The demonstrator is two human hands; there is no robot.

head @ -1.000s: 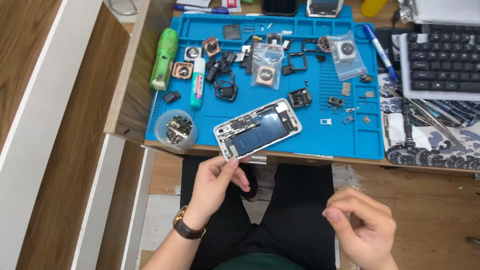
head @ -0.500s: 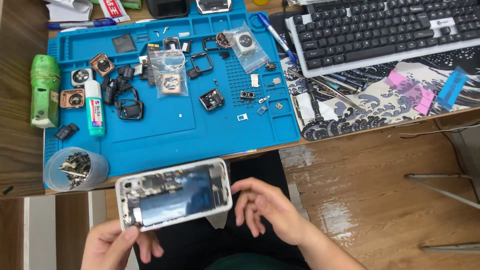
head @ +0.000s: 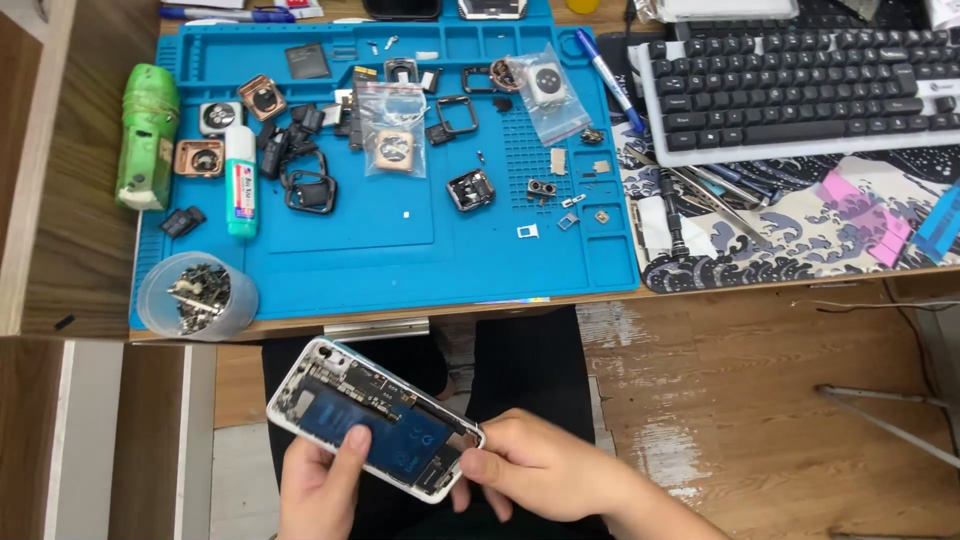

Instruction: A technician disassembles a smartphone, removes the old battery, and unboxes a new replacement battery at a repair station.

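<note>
Wooden flooring fills the lower right of the view, and a wooden desk runs across the top, carrying a blue repair mat. Below the desk edge, over the person's dark-clad lap, an opened phone is held with its insides up, tilted so its long axis runs from 10 o'clock to 4 o'clock. The left hand grips the phone from beneath at 6 o'clock, thumb laid across the blue battery area. The right hand is closed on the phone's end at 4 o'clock, thumb pressed to the frame's corner.

On the mat lie small watch casings and black frames, with two clear bags of parts near its middle and at 1 o'clock. A white glue tube lies toward 9 o'clock, and a green object rests just off the mat's left edge. A clear plastic cup of metal scraps stands at the mat's 7 o'clock corner. At 2 o'clock from the mat sits a keyboard on a wave-patterned pad, with tools lying between them.
</note>
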